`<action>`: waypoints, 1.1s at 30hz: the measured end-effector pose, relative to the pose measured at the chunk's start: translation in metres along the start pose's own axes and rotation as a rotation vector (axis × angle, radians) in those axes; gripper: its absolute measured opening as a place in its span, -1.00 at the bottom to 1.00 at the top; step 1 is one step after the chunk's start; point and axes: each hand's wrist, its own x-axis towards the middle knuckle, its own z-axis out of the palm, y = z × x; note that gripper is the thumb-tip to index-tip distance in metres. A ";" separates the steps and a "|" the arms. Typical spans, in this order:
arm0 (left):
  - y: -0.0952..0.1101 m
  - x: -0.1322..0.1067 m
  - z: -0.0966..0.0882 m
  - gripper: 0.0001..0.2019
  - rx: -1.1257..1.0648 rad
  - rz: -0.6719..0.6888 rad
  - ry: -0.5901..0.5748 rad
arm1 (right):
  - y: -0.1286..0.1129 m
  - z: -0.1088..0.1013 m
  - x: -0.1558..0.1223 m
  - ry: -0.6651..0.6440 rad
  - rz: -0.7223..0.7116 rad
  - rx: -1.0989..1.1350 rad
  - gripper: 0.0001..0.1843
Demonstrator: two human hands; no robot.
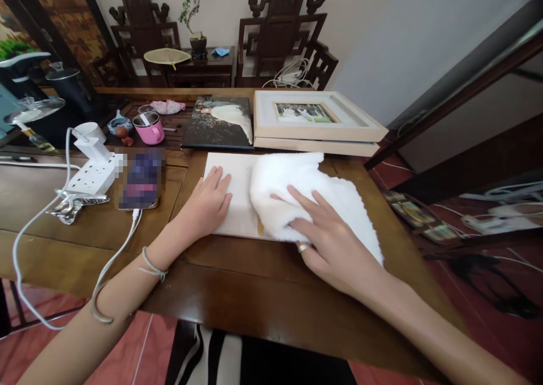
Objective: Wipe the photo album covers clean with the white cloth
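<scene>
A pale flat panel (240,190) lies on the wooden table in front of me. My left hand (210,201) rests on its left part, palm down with the fingers stretched out. Bunched over the panel's right part is a fluffy white cloth (284,173), which spreads on to the bare wood at the right. My right hand (324,235), with a ring on one finger, presses on the cloth and grips its folds, some fingers extended and others bent into it. A small yellowish strip shows on the panel beside the cloth; the rest of that side is hidden.
Behind the panel are a dark picture board (218,122) and stacked light-framed pictures (314,133). To the left lie a charging phone (142,176), a white power strip (95,176) and its cables. A pink mug (148,129) stands on a dark tray. The table's (263,283) front edge is near me.
</scene>
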 end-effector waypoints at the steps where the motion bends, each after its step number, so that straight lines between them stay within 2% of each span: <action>1: 0.002 0.001 0.000 -0.52 0.007 -0.002 -0.001 | -0.006 -0.003 -0.006 0.000 -0.008 0.015 -0.68; 5: 0.007 0.002 0.002 -0.52 0.029 0.010 0.014 | -0.024 -0.011 -0.032 0.003 -0.052 0.074 -0.70; 9: 0.007 0.004 0.007 -0.53 0.041 0.026 0.035 | -0.028 -0.009 -0.041 0.027 -0.082 0.089 -0.70; 13: 0.006 0.006 0.011 -0.51 0.049 0.023 0.015 | -0.023 0.000 -0.037 0.049 -0.062 0.107 -0.71; 17: 0.006 0.006 0.011 -0.52 0.051 0.025 0.022 | -0.014 0.005 -0.033 0.074 -0.100 0.117 -0.72; 24: 0.011 0.005 0.006 -0.52 0.045 0.008 0.011 | 0.008 0.002 -0.007 0.039 -0.030 0.031 -0.52; 28: 0.006 0.004 0.005 -0.51 0.035 0.013 0.015 | -0.011 0.006 -0.002 0.039 -0.004 0.007 -0.55; 33: -0.002 0.000 0.005 -0.54 0.003 0.061 0.046 | -0.055 0.006 -0.025 0.044 -0.113 0.096 -0.67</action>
